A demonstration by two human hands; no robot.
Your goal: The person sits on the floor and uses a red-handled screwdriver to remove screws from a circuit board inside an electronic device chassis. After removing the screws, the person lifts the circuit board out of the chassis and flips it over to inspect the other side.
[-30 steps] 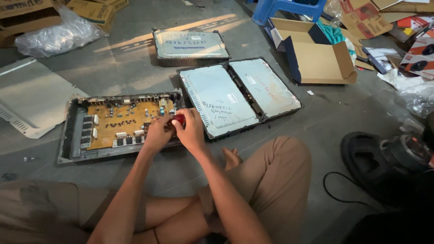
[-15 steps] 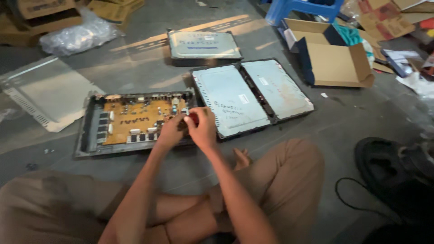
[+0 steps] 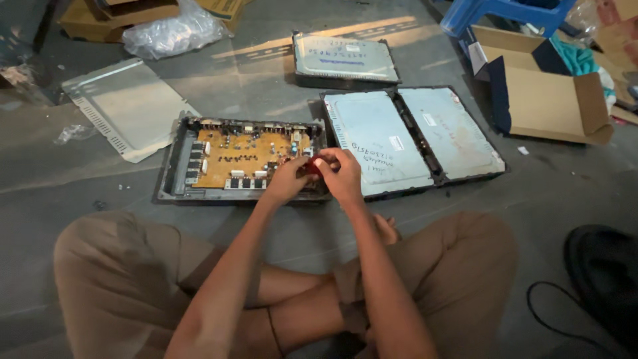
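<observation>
I sit cross-legged on a grey floor. In front of me lies an opened electronic unit, a dark tray holding a yellow circuit board. My left hand and my right hand meet at the board's right end. Both close around a small red-handled tool, most of it hidden by my fingers. Right of my hands lie two closed units with pale metal lids, side by side.
A loose metal cover lies to the left. Another closed unit sits further back. An open cardboard box and a blue stool stand at the right. A plastic bag lies at the back left. A black object with a cable sits at the lower right.
The view has shifted so the units sit further right in frame. My hands stay together at the right end of the circuit board, still around the red tool.
</observation>
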